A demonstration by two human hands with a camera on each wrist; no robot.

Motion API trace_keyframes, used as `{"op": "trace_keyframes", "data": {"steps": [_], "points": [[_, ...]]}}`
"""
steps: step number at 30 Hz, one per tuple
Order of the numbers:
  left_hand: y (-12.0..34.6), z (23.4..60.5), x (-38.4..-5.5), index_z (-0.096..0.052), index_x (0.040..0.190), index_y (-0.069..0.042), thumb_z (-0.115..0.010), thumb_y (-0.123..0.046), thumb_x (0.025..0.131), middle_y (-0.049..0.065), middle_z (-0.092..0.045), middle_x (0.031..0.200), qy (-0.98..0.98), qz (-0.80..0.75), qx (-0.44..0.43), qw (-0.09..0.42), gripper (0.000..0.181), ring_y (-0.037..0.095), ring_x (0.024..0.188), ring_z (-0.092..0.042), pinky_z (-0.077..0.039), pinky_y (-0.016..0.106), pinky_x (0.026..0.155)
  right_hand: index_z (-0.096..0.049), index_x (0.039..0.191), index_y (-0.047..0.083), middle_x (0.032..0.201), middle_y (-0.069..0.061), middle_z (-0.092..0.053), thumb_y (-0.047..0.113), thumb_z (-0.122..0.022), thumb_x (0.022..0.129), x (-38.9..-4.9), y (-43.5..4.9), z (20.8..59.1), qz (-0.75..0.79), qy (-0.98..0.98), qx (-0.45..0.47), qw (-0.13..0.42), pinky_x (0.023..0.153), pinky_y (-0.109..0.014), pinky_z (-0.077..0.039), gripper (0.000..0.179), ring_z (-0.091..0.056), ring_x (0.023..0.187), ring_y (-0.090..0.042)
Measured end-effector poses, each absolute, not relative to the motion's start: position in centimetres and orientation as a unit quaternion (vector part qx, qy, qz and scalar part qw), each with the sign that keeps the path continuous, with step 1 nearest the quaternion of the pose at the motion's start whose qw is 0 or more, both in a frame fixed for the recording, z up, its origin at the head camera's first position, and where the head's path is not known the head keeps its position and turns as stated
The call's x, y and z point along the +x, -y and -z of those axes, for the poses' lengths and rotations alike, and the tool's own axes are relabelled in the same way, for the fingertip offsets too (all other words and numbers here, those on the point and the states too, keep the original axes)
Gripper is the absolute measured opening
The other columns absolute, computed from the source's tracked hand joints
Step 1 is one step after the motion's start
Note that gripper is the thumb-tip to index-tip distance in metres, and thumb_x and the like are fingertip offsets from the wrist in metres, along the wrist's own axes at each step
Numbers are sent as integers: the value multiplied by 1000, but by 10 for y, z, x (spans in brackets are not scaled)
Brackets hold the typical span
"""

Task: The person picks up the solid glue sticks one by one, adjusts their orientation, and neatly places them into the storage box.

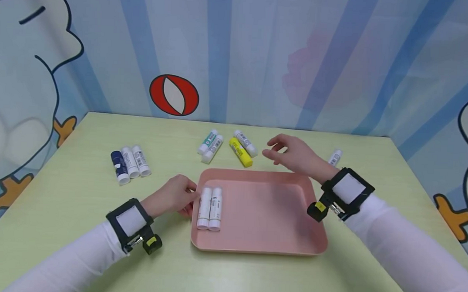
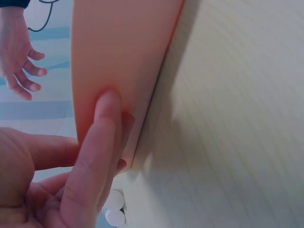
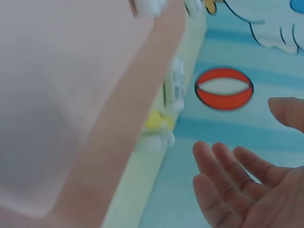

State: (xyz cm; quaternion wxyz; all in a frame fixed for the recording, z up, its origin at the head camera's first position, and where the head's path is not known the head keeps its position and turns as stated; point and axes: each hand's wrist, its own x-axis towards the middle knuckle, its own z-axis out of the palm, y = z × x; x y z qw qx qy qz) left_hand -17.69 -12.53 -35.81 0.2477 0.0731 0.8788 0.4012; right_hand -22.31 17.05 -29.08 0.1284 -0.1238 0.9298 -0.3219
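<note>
My left hand [image 1: 178,195] grips the left rim of a pink tray [image 1: 270,208], the thumb over the edge and the fingers [image 2: 108,111] against the outer wall. Two white glue sticks [image 1: 209,208] lie side by side in the tray along its left side. Beyond the tray's back rim, my right hand [image 1: 296,154] is held in the air with loosely bent fingers and nothing in them. Left of it on the table are a yellow glue stick [image 1: 240,152] beside a white one [image 1: 246,143].
Farther left at the back lies another pair of glue sticks [image 1: 209,146]. A navy-and-white glue stick [image 1: 120,167] rests beside two white ones [image 1: 135,161] on the left. Partly behind the right wrist is a single white stick [image 1: 335,157]. A patterned curtain [image 1: 253,55] hangs behind the table.
</note>
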Motion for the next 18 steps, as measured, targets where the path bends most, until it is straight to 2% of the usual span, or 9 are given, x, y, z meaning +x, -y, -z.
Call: {"op": "trace_keyframes", "data": {"steps": [4,11,18], "points": [[125,358,-176,-60,120,11,-54,-5,97,8,-66,68,-880,-401,74,244,29,15,55,-63,-54,28,54,-46,137,0,125,-19,-55,37,-55,99,-232,-197,286,331,-933,-103,102,85,-42,-48,54,-64,98,-28],[126,360,-175,-61,118,11,-54,-5,97,7,-66,67,-880,-403,77,238,27,15,54,-62,-54,28,53,-39,139,-5,133,-26,-47,46,-49,99,-242,-243,298,337,-936,-49,89,93,-51,-42,66,-57,108,-38],[126,360,-177,-62,118,10,-54,-5,97,8,-66,68,-879,-404,74,243,27,15,55,-63,-54,29,54,-43,135,-9,126,-30,-50,53,-45,98,-249,-279,316,273,-961,30,26,88,-55,-43,72,-52,108,-44]]}}
